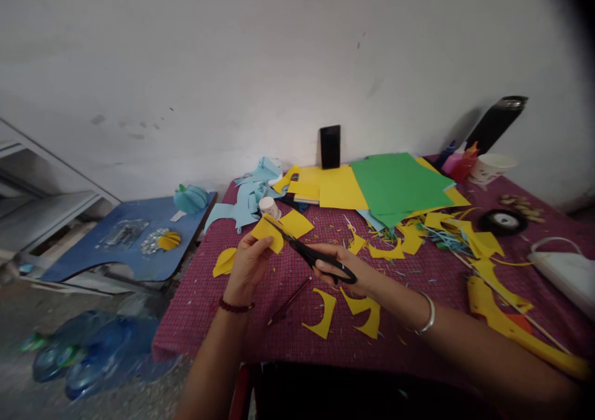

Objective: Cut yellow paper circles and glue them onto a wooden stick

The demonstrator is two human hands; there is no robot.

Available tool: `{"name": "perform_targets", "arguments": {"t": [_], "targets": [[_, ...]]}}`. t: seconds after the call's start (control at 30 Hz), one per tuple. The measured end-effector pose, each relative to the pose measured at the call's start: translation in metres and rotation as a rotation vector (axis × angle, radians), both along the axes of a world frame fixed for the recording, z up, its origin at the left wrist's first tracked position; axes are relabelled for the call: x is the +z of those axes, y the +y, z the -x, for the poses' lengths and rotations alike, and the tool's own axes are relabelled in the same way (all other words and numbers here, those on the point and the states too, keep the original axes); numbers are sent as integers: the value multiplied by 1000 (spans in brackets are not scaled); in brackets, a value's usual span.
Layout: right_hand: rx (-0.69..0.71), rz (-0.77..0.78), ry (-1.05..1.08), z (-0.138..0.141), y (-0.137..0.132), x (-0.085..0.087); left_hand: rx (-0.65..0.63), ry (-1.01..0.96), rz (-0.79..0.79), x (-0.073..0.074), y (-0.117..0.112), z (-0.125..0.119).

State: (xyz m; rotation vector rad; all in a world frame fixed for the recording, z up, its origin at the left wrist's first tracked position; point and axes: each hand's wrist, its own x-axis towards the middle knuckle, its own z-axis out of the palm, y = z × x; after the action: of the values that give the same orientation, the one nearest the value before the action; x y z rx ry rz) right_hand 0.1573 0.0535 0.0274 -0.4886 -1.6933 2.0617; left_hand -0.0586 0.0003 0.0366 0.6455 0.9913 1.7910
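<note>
My left hand (pixel 251 264) is closed on a piece of yellow paper (pixel 273 236), held up above the table. In my right hand (pixel 341 264) is a pair of black-handled scissors (pixel 309 254), its blades meeting the yellow paper. How far the blades have cut into it I cannot tell. Behind the held piece lies a yellow paper square (pixel 297 223). Cut yellow pieces (pixel 224 261) rest on the table to the left of my left hand. A dark pencil (pixel 289 301) and curved yellow offcuts (pixel 325 313) lie below my hands.
Green sheets (pixel 400 184) and yellow sheets (pixel 341 189) cover the back of the checked tablecloth (pixel 195 321). A phone (pixel 330 147) leans on the wall. Blue scraps (pixel 251 200) and a small white cup (pixel 268 207) stand left; a yellow glue gun (pixel 511 327), tape roll and black flask (pixel 495 124) are right.
</note>
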Motion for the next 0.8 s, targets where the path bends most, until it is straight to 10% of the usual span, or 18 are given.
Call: {"name": "perform_targets", "arguments": {"t": [0.5, 0.8], "targets": [[12, -114, -59, -31, 3, 4, -201, 22, 48, 3, 9, -11], [14, 80, 8, -48, 2, -10, -366, 60, 117, 7, 12, -11]]}}
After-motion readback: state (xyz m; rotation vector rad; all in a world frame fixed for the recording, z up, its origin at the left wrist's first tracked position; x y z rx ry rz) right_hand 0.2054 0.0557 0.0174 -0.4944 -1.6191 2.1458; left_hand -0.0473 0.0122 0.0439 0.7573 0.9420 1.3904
